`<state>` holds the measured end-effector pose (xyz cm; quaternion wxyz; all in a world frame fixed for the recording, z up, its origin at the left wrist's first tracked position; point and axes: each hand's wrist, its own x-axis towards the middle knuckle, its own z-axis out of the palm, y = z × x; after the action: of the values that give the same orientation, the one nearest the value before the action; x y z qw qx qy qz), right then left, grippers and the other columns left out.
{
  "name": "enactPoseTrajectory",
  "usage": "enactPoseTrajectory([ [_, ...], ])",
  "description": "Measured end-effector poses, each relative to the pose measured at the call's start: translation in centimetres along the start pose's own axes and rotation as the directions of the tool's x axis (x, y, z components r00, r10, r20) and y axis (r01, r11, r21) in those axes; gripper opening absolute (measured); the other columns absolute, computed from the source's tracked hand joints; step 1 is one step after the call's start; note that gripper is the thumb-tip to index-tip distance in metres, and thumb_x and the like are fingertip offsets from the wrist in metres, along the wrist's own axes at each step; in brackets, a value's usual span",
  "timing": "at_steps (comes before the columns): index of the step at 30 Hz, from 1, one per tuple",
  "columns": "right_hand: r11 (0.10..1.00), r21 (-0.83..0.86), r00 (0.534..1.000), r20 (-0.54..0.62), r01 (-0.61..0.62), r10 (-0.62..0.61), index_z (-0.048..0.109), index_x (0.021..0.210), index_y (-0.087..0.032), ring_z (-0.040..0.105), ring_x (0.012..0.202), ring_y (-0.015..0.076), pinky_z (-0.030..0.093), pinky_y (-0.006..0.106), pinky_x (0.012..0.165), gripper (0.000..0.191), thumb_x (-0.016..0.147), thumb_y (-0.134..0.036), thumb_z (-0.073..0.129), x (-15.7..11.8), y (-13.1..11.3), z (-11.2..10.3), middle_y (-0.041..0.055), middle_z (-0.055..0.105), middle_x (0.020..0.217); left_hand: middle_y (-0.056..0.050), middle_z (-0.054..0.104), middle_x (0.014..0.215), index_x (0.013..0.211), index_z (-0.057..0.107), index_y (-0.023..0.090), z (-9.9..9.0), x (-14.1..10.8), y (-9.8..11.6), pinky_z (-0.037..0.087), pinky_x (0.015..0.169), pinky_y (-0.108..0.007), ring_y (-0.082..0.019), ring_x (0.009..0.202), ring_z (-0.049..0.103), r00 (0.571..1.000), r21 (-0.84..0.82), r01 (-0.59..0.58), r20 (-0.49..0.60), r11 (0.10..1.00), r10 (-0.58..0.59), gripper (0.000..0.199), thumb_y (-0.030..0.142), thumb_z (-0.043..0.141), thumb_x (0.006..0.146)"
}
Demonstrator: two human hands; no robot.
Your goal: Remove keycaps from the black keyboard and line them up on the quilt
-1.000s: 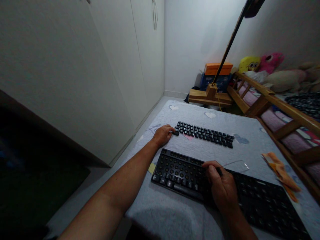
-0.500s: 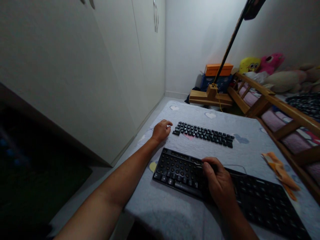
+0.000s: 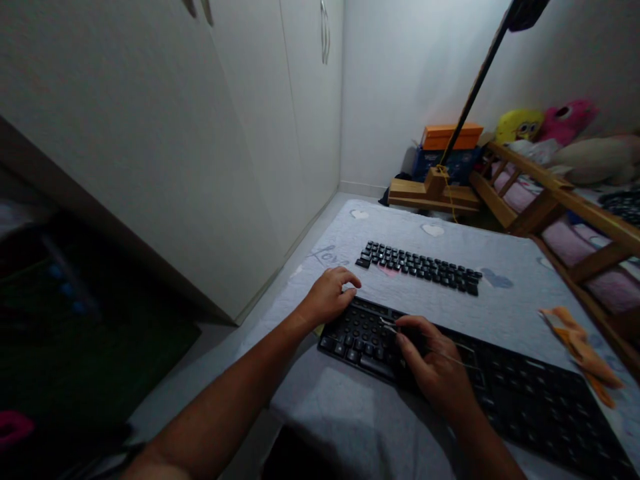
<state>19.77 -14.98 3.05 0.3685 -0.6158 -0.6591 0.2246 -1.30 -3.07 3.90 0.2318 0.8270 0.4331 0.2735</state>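
A black keyboard (image 3: 530, 400) lies across the near part of the cloth-covered table. Its left section has bare key sockets, with keycaps still along the bottom rows. My right hand (image 3: 437, 363) is closed over the middle of it, pinching a thin wire keycap puller (image 3: 387, 324) whose tips point left above the sockets. At the keyboard's upper left corner is my left hand (image 3: 333, 293), fingers curved and thumb apart, with nothing visible in it. Beyond the keyboard, loose black keycaps (image 3: 423, 265) lie in neat rows on the cloth.
An orange cloth item (image 3: 583, 350) lies at the table's right side. A white wardrobe (image 3: 240, 167) stands to the left. On the right runs a wooden bed rail (image 3: 565, 193). A wooden stand (image 3: 435, 189) with a dark pole and stacked boxes is behind the table.
My left hand has come back from beside the loose keycaps to the keyboard's upper left corner. The puller in my right hand now shows more clearly, tips to the left. The view has shifted slightly.
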Motion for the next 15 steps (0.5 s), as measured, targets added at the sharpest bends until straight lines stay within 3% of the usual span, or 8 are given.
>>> enactPoseTrajectory([
  [7,0.999,0.047,0.993,0.114,-0.004,-0.001,0.066,0.095,-0.021,0.067,0.079,0.0191,0.049,0.029,0.073,0.023,0.087,-0.039,0.055,0.2,-1.0,1.2,0.0032,0.072,0.088,-0.006,0.065,0.104,0.092,0.069,0.019,2.2,-1.4,-2.4,0.044,0.098,-0.038,-0.021,0.104,0.056,0.977,-0.019,0.109,-0.18,0.994,-0.111,0.018,0.013,0.058,0.079],
  [15,0.999,0.033,0.976,0.218,-0.023,0.015,0.068,0.091,-0.021,0.065,0.066,0.0176,0.047,0.028,0.063,0.019,0.082,-0.035,0.06,0.6,-2.6,1.9,0.0016,0.072,0.077,-0.005,0.064,0.102,0.09,0.069,0.019,2.7,-1.2,-3.5,0.05,0.086,-0.03,-0.017,0.095,0.059,0.978,-0.094,0.074,-0.186,0.993,-0.09,0.016,0.012,0.058,0.079],
])
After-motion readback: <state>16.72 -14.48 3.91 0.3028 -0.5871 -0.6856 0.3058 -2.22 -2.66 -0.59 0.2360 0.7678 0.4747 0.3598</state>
